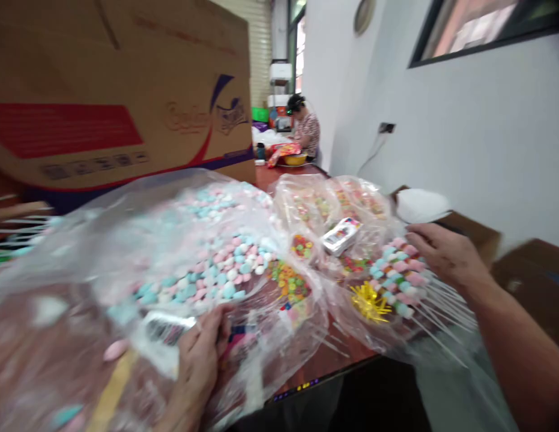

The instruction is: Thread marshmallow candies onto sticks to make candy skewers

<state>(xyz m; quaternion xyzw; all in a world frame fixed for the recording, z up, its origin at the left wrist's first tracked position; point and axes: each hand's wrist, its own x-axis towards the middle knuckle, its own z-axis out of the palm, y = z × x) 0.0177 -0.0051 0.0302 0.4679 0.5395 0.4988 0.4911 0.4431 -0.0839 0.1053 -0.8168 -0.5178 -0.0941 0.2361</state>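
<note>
My right hand (448, 252) is at the edge of a pile of marshmallow skewers (398, 276), thumb and forefinger stretched out and slightly apart, touching the topmost ones. Pink, blue and white marshmallows sit on these white sticks (448, 306), which fan out toward the lower right. My left hand (200, 354) rests low on the clear plastic, its fingers curled. Whatever they hold, if anything, is hidden. Just beyond it lies a silvery packet (169, 324). Loose marshmallows (216, 273) fill a large clear bag (171, 186). Ring-shaped coloured candies (289, 282) lie beside them.
Gold twist ties (370, 302) lie left of the skewers. Behind are bags of coloured candy (315, 201) and another silvery packet (341, 235). A big cardboard box (126, 78) stands at the back left. Other boxes (531, 282) stand right. A person (306, 129) sits at the far end.
</note>
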